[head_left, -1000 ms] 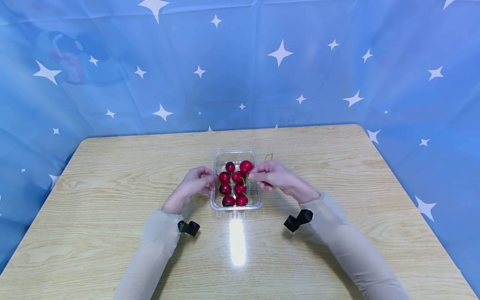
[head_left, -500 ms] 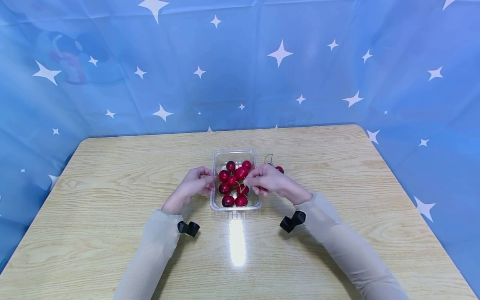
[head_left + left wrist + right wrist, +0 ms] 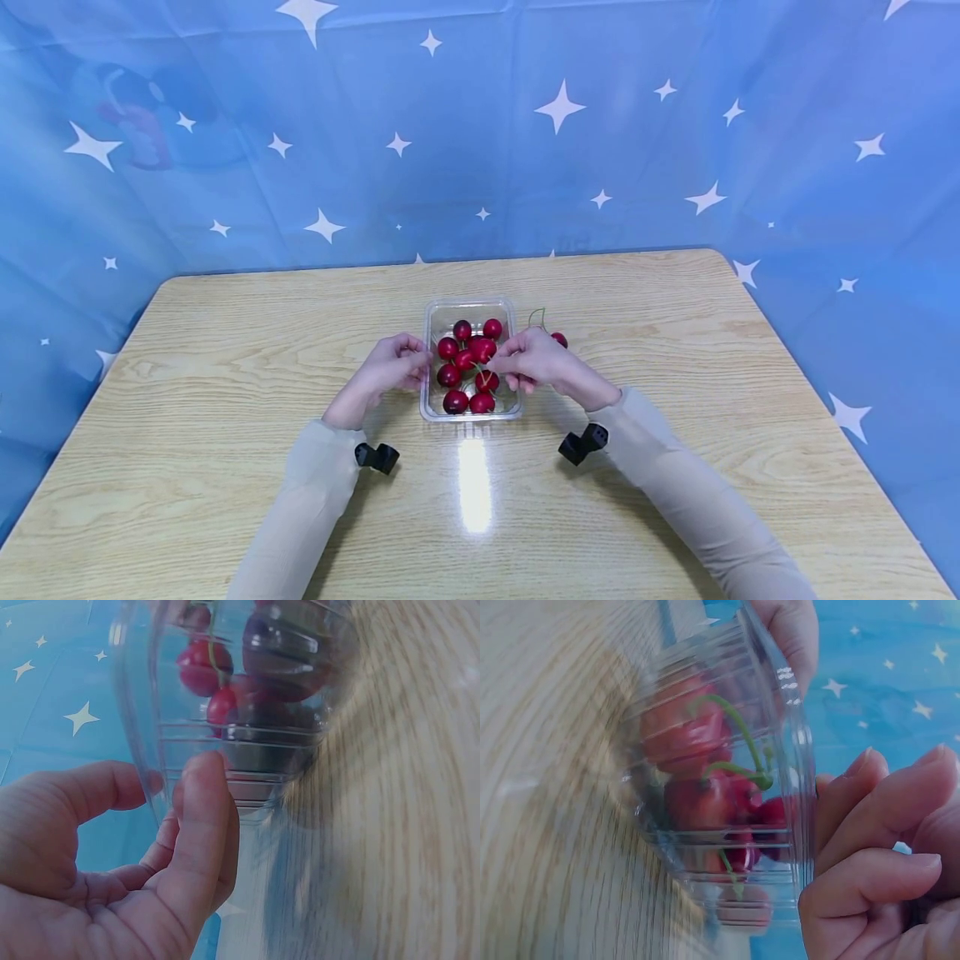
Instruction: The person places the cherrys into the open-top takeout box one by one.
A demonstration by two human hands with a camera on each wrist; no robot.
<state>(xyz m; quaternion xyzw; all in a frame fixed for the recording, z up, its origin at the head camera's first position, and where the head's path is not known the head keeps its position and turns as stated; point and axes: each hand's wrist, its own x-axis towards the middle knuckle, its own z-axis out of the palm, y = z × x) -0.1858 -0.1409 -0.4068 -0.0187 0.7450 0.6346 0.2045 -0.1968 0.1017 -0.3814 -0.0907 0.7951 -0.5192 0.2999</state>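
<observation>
A clear plastic container holds several dark red cherries on the table. My left hand pinches its left wall; in the left wrist view the thumb and fingers lie on either side of the plastic near the rim. My right hand reaches over the right rim, thumb and index finger together at a green cherry stem, beside a red cherry. In the right wrist view, those fingertips are mostly hidden behind the rim, and joined green stems show through the wall.
Behind my right hand, outside the container, lies another cherry, with a looped green stem near it. The pale wood-grain table ends at a blue curtain with white stars.
My right hand has moved left and slightly down, into the container, bringing cherries down among the others. The outside cherry has come into view behind it. My left hand stays put.
</observation>
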